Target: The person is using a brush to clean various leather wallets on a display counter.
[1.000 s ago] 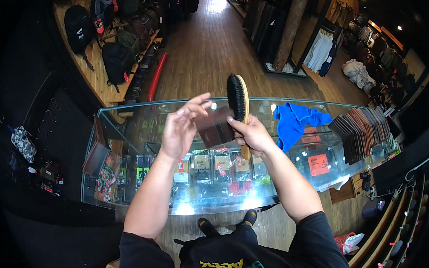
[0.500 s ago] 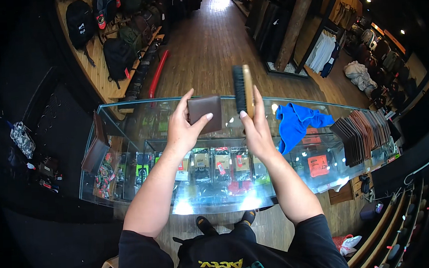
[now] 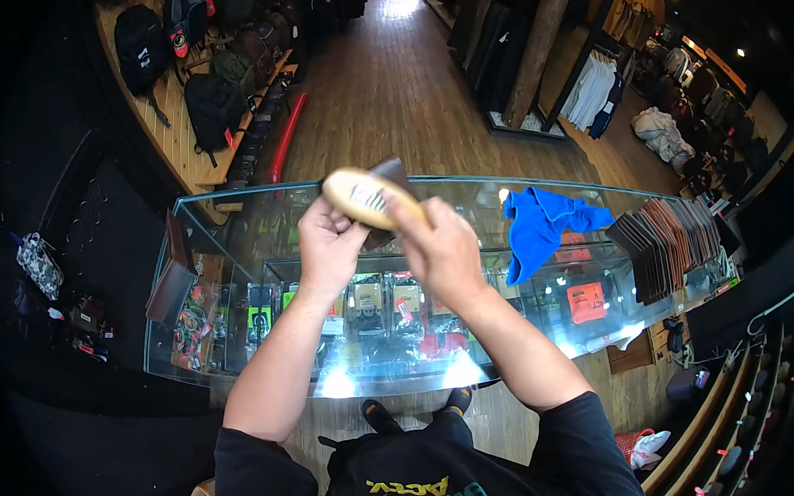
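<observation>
My left hand [image 3: 332, 249] grips a dark brown leather wallet [image 3: 390, 169] above the glass counter. Over the wallet lies a wooden brush [image 3: 358, 196], its pale oval back facing up and its bristles hidden. My right hand [image 3: 440, 250] is closed on the brush's right end, slightly blurred by motion. The brush covers most of the wallet, leaving its upper right corner and a bit of its lower edge showing. Whether the bristles touch the leather cannot be seen.
A crumpled blue cloth [image 3: 548, 227] lies on the glass display counter [image 3: 402, 351], right of my hands. Farther right stands a row of brown and black wallets [image 3: 675, 242]. An upright brown leather piece [image 3: 172, 271] is at the left end. Packaged goods sit under the glass.
My right hand has swung the brush left and turned it from upright, bristles facing left, to lying across the wallet. The wallet has tilted in my left hand.
</observation>
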`<state>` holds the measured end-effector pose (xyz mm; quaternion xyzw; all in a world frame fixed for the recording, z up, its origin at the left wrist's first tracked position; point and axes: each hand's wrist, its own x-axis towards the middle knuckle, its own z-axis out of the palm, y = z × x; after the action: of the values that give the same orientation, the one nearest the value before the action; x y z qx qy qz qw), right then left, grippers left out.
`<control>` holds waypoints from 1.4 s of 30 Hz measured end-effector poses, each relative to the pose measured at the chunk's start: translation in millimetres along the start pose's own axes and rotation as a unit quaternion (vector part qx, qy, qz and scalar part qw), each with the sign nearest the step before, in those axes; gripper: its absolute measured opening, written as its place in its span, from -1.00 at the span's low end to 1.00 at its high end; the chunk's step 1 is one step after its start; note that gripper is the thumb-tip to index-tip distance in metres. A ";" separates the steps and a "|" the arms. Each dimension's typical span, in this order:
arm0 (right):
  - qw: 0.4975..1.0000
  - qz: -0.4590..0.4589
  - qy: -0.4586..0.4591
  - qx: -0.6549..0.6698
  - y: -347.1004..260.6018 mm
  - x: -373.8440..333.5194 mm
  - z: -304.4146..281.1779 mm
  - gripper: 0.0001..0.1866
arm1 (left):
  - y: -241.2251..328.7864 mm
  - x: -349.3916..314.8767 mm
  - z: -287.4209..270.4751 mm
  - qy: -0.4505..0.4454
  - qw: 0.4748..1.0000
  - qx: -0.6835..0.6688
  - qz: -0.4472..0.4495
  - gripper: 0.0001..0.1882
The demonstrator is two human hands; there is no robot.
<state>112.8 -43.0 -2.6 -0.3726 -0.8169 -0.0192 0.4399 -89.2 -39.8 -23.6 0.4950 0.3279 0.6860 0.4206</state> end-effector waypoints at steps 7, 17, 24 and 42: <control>0.990 0.052 0.051 0.119 12.1 -5.6 5.8 -0.13 | 2.0 7.2 -6.3 0.074 0.997 0.021 -0.021 -0.55; 0.984 0.074 0.005 0.159 6.8 -8.6 8.9 -0.35 | 2.5 15.5 -18.4 0.113 0.991 -0.047 -0.050 -0.46; 0.975 0.138 0.062 0.161 19.9 3.4 13.9 -0.40 | 7.5 16.2 -13.4 0.157 0.982 -0.102 -0.038 -0.46; 0.986 0.098 0.031 0.130 15.8 0.1 -3.4 -0.46 | 38.3 16.3 -19.5 0.044 0.773 0.513 0.372 -0.66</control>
<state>125.1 -32.8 -5.2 -0.3894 -0.7580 0.1184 0.5097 -120.0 -42.2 10.4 0.6896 0.4396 0.5403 -0.1983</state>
